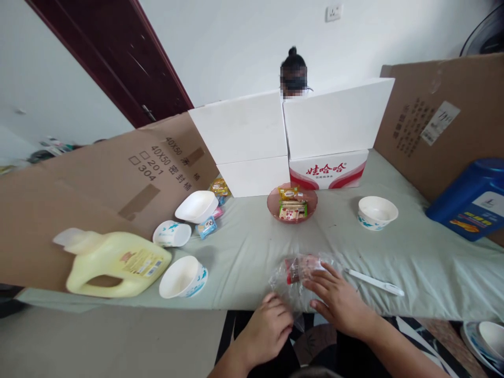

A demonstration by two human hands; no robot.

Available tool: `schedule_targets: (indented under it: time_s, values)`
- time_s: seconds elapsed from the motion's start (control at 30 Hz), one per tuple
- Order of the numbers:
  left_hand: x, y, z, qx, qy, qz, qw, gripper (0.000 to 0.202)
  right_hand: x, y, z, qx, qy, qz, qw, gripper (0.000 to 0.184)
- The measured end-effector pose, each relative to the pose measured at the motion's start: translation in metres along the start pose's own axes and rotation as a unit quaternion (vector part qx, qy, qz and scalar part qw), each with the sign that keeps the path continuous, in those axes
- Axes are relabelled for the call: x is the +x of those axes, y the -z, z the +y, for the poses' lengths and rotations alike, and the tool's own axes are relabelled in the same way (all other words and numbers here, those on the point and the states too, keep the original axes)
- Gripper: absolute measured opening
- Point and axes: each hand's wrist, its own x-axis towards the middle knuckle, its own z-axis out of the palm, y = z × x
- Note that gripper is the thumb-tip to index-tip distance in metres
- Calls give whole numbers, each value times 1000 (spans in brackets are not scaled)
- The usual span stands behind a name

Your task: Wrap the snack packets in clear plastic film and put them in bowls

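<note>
A clear plastic bag [277, 279] with red-and-pink packets [292, 271] inside lies at the front edge of the cloth-covered table. My left hand [265, 326] is curled at the bag's near left side, its fingers closed on the plastic. Resting on the bag's right part is my right hand [337, 299], palm down with the fingers apart. A white utility knife or similar slim white tool [376, 282] lies just right of the right hand. Beyond the bag, a pink translucent bowl [271, 207] holds several wrapped snacks [292, 205].
White boxes [252, 136] wall off the back, with a person [294, 71] behind them. Cardboard panels [90, 194] flank the sides. A yellow jug [118, 262], paper bowls [183, 278] and small packets [207, 227] are left; another paper bowl [377, 212] and a blue bottle [468, 199] are right.
</note>
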Motion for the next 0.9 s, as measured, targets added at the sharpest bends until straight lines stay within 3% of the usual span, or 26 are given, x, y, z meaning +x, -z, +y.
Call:
schedule_targets:
  time_s: [0.1, 0.23, 0.4, 0.6, 0.73, 0.9]
  values:
    - [0, -7, -8, 33, 68, 33, 997, 13, -1, -10, -5, -57, -55, -78, 994, 15]
    - [11, -10, -13, 32, 86, 80, 993, 21, -8, -24, -2, -108, -123, -136, 977, 18]
    - [47, -18, -6, 13, 10, 80, 997, 39, -9, -35, 7, -88, -152, -88, 981, 5]
    - [86, -32, -24, 80, 32, 64, 994, 71, -20, -53, 21, -71, -152, -4, 986, 14]
    - [98, -26, -42, 68, 43, 38, 996, 66, -24, -56, 23, -73, -143, 28, 987, 12]
    - [102, -10, -63, -120, 83, 21, 989, 44, -23, -56, 22, -65, -135, 45, 988, 12]
